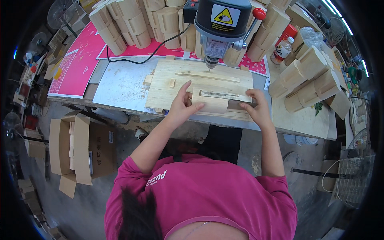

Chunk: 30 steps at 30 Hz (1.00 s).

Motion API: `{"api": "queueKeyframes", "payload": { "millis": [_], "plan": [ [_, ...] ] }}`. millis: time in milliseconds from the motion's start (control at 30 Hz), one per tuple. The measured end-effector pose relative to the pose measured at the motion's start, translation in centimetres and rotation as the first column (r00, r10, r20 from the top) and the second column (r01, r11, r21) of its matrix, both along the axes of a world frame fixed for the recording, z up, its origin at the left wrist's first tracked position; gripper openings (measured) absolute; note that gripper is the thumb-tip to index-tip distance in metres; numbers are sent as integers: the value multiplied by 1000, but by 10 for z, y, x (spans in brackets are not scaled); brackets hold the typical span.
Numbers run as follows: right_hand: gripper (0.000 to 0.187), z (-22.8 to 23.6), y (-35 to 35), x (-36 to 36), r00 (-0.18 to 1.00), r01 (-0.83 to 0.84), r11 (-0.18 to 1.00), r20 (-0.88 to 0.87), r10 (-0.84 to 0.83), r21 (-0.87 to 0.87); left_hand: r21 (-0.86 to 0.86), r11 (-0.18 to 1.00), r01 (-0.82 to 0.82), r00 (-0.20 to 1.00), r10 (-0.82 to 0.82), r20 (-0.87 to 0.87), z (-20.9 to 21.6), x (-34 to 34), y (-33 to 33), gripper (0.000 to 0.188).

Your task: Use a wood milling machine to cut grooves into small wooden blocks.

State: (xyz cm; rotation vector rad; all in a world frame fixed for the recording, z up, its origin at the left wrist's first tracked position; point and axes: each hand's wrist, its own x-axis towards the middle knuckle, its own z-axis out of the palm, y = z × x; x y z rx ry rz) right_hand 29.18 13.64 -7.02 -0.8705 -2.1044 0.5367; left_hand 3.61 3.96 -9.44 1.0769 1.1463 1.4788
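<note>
A pale wooden block (210, 105) with a rounded front lies on a wooden board (160, 90) below a drill press (219, 24). Its upper side carries a long slot with a narrow metal strip (224, 95) along it. My left hand (183, 105) grips the block's left end, thumb on the near face and fingers behind. At the right end, my right hand (258, 107) pinches a flat piece (239, 106) that extends out of the block; its exact kind is unclear. Behind the block, the thin drill bit (209, 69) points down, apart from it.
Stacks of wooden blocks (168, 22) line the table's back, with more wooden blocks (308, 80) at the right. A bottle (282, 50) stands beside them. A black cable (148, 60) crosses the left side. An open cardboard box (82, 148) sits on the floor at left.
</note>
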Motion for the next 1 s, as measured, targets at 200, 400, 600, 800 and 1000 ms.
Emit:
{"api": "queueKeyframes", "payload": {
  "millis": [200,400,600,800,1000],
  "plan": [
    [47,-27,-15,12,962,269,927,26,-272,-262,175,984,-28,716,142,-684,-16,-14,-15,57],
    [44,-20,2,2,908,342,938,275,-316,-51,364,928,-76,529,347,-775,-32,-8,0,60],
    [45,-6,28,-16,867,450,883,303,-395,-135,398,906,-147,354,424,-834,-31,-10,31,64],
    [45,-16,33,-42,889,422,901,238,-391,-96,374,914,-160,357,407,-841,-38,-42,46,66],
    [48,-10,31,-51,898,411,896,243,-366,-168,373,926,-56,453,356,-817,-31,-65,49,46]
  ]
}}
